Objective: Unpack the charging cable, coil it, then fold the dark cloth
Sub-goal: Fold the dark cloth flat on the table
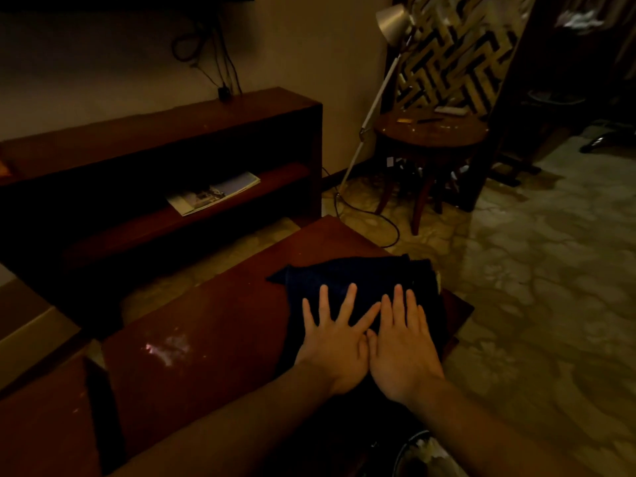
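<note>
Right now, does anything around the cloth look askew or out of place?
Only the dark cloth: one corner juts out leftward, unaligned with the fold under the flat left hand and right hand. Nothing looks spilled or damaged on the table.

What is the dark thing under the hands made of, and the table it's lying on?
The dark cloth looks like soft fabric, matte navy: it lies in limp folds with a floppy corner. The table seems reddish-brown wood with glossy varnish, since light glints off its top.
</note>
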A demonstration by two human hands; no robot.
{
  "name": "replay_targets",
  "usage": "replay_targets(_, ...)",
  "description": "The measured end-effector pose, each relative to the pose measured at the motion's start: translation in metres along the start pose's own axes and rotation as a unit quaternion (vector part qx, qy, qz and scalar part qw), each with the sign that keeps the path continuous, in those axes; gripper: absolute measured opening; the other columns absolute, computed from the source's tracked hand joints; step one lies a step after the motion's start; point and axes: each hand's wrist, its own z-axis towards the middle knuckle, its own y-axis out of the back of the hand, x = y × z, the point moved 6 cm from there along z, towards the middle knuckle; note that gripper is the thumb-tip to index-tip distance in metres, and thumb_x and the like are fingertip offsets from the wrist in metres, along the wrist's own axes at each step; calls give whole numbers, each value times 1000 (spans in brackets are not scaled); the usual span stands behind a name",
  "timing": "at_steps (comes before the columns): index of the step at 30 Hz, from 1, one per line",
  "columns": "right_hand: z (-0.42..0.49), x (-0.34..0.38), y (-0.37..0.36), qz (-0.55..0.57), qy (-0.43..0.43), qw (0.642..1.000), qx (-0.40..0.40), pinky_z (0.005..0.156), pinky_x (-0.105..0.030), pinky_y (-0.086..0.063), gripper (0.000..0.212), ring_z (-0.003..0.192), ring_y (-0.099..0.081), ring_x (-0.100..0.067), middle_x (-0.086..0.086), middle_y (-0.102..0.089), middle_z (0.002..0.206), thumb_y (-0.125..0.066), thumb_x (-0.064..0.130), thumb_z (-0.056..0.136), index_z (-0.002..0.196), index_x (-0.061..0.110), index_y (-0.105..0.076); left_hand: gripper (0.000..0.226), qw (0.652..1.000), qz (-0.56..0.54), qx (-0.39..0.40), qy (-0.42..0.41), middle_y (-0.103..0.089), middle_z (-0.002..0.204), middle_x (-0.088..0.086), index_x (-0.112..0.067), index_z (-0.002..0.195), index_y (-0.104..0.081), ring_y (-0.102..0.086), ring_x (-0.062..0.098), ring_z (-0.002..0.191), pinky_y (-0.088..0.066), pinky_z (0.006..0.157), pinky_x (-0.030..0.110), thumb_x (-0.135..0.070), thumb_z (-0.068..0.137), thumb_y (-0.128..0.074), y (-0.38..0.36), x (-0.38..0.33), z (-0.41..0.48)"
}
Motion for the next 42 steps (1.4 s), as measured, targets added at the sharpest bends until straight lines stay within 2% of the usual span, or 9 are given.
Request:
replay_targets(5,29,-14,-9,-15,-20,998,58,123,-60,7,70,148,26,-47,-12,26,165,-9,55,102,159,24,18,59,999,5,28,19,34,163,-3,-50,151,25,31,47,146,13,112,74,-49,104,-11,-9,6,31)
replay_targets(16,67,7,-7,-80,116,988,65,127,-49,-1,72,155,12,-36,-17,10,168,-5,47,102,161,6,4,61,1000,-28,-12,4,19,168,-3,-24,161,11,18,20,155,3,127,42,-35,106,-14,-9,24,39)
replay_targets(21,22,40,-15,-61,197,976,70,127,-48,2,70,155,16,-32,-14,12,168,-7,47,105,160,6,4,76,998,24,15,48,27,164,4,-17,159,16,22,26,154,5,127,45,-43,88,16,-20,33,-27)
replay_targets(24,-16,44,-18,-63,227,970,55,126,-50,-3,69,155,14,-33,-13,8,169,-13,48,106,160,7,-1,76,996,20,7,82,-16,165,16,-9,157,-30,-26,39,151,-18,123,47,-44,91,-16,-29,22,-64)
replay_targets(27,-41,43,-13,-41,191,979,50,124,-53,-17,70,154,0,-36,-16,-8,168,-15,48,104,159,5,-17,68,997,2,10,73,-46,154,15,-8,143,-56,-50,37,137,-12,116,46,-40,86,-39,-31,11,-84)
replay_targets(31,-44,24,-6,-22,92,995,28,117,-50,-33,66,146,-35,-40,-19,-42,156,-29,46,100,147,5,-47,63,999,-10,-16,33,-44,155,13,-10,144,-55,-47,36,140,-21,112,47,-38,91,-38,-16,-8,-69)
replay_targets(33,-37,4,-5,-10,36,999,18,112,-50,-27,64,139,-46,-40,-19,-51,149,-33,46,98,142,5,-55,64,999,-21,-19,15,-32,162,11,-12,152,-43,-35,34,147,-21,115,46,-39,96,-29,-9,-21,-54)
replay_targets(37,-15,-21,-5,-14,-12,1000,10,125,-48,-4,79,155,-6,-38,-17,-5,168,4,49,94,160,9,-11,69,1000,-5,-5,-23,27,165,-2,-23,160,15,25,21,152,13,124,40,-42,93,11,-6,-31,-13)
replay_targets(42,29,-23,-6,-1,-49,999,25,127,-47,1,78,155,14,-32,-12,14,169,18,47,90,161,13,11,56,999,-28,-24,-13,20,167,-8,-31,160,11,21,15,153,11,125,38,-41,108,-7,-3,-12,39)
